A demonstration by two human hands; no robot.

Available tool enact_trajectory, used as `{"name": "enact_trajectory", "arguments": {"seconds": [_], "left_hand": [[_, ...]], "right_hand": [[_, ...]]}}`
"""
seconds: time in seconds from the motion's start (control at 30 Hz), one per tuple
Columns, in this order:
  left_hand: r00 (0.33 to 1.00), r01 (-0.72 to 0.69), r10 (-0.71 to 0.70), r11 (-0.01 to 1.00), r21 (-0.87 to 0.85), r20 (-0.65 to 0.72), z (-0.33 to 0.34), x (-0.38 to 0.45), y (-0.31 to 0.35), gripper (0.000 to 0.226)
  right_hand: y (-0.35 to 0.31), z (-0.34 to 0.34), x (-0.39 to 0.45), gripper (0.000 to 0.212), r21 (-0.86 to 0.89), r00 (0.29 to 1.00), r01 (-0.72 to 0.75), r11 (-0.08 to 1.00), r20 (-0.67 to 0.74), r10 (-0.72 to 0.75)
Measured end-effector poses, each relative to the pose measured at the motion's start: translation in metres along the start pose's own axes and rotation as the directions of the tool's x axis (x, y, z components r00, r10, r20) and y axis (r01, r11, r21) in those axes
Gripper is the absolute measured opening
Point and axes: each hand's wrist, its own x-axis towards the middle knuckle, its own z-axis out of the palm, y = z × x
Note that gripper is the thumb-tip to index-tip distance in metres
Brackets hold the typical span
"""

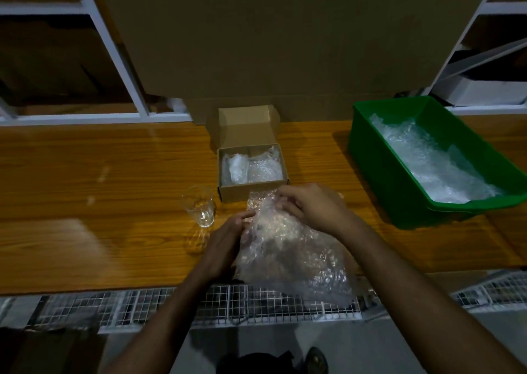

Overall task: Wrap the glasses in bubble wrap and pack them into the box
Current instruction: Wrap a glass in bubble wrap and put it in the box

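Beside the box (252, 194), 1 clear glass (198, 209) stands upright, unwrapped.

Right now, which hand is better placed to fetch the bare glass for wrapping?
Left, probably. The glass stands upright just left of the left hand; the right hand lies beyond the wrap, toward the box.

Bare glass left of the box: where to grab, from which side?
Take the glass around its mid-wall, coming from its left. It stands upright and flares toward the rim; the box and left hand crowd its right.
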Motion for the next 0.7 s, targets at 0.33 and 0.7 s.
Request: {"name": "enact_trajectory", "arguments": {"seconds": [0.33, 0.7], "left_hand": [[0.973, 0.225, -0.231, 0.957, -0.183, -0.010, 0.007, 0.009, 0.006, 0.045], [0.972, 0.236, -0.236, 0.963, -0.129, 0.017, 0.021, 0.012, 0.010, 0.057]], "right_hand": [[-0.017, 0.037, -0.054, 0.040, -0.028, 0.839, -0.449, 0.893, -0.356, 0.411], [0.011, 0.072, -0.082, 0.049, 0.108, 0.850, -0.469, 0.877, -0.213, 0.481]]}}
